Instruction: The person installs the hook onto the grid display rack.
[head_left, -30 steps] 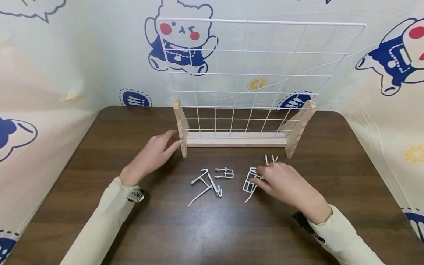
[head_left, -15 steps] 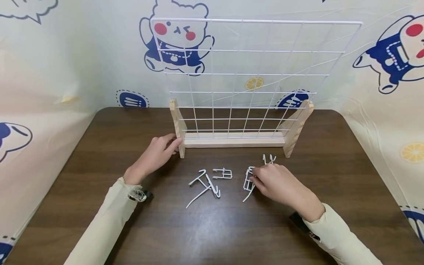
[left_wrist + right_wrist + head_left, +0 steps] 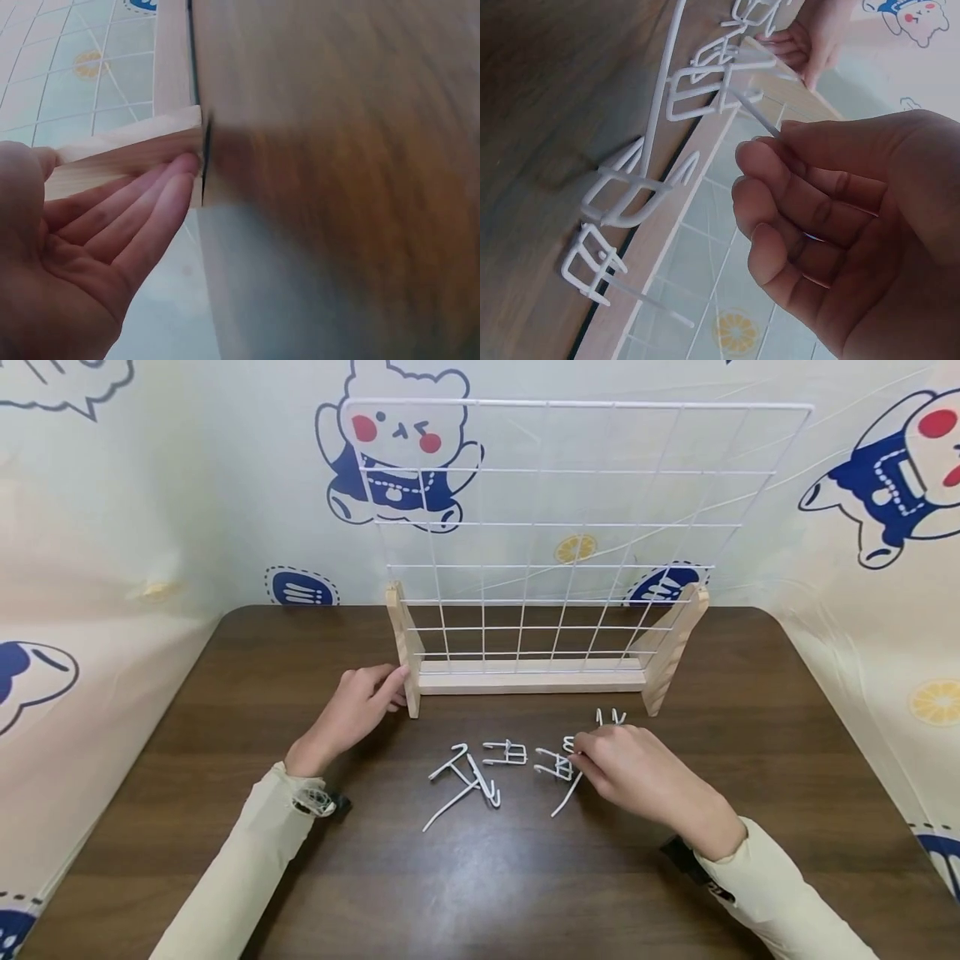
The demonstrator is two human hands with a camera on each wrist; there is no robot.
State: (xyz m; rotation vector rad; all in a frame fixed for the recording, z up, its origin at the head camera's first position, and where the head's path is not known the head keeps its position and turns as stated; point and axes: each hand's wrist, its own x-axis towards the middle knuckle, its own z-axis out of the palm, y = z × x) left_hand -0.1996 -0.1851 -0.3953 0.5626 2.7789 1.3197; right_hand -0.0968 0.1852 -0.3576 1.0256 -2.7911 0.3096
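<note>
My right hand (image 3: pixel 633 772) pinches the thin stem of a white wire hook (image 3: pixel 556 767) between thumb and forefinger; in the right wrist view, its square frame (image 3: pixel 673 96) shows beyond the fingertips. The other fingers of this hand (image 3: pixel 817 225) are curled. Beside the held hook lies a longer white hook (image 3: pixel 568 795), partly hidden under the hand. My left hand (image 3: pixel 348 714) is at the left wooden leg (image 3: pixel 408 652) of a white wire grid stand. In the left wrist view, its nearly straight fingers touch the leg's outer face (image 3: pixel 112 161), with the thumb at the edge.
Left of the held hook, a small hook (image 3: pixel 506 753) and several crossed white hooks (image 3: pixel 467 781) lie on the brown table (image 3: pixel 450 893). Another hook (image 3: pixel 611 717) shows behind my right hand. The white grid (image 3: pixel 525 568) rises at the back before a patterned sheet.
The hook in my right hand has turned, its frame prongs now pointing left. My left hand's fingers have moved in against the leg's outer side.
</note>
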